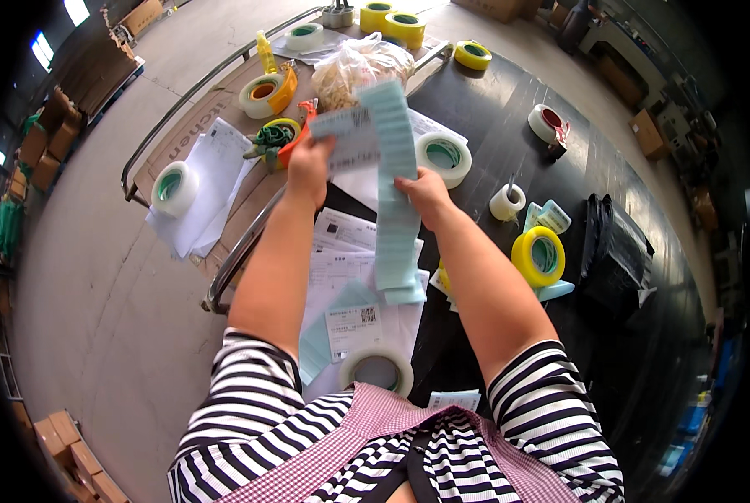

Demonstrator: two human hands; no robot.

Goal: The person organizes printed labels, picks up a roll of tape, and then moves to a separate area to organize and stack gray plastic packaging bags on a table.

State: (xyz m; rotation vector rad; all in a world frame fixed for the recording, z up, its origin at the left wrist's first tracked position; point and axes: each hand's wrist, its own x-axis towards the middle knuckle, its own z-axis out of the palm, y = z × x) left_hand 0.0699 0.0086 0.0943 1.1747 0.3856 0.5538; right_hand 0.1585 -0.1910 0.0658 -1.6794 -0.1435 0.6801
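Head view: arms (270,260) outstretched, left fingers (323,144) tight on pale label (351,137), right fingers (407,182) tight on blue strip (397,239).

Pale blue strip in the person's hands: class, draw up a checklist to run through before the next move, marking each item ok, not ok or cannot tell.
1. Left hand has hold of the white label: ok.
2. Right hand has hold of the pale blue strip: ok, at its right edge.
3. Label print sharp enough to read: cannot tell, blurred.
4. Papers below squared into one neat stack: not ok, edges overlap unevenly.
5. Yellow tape roll apart from the strip: ok, off to the right.
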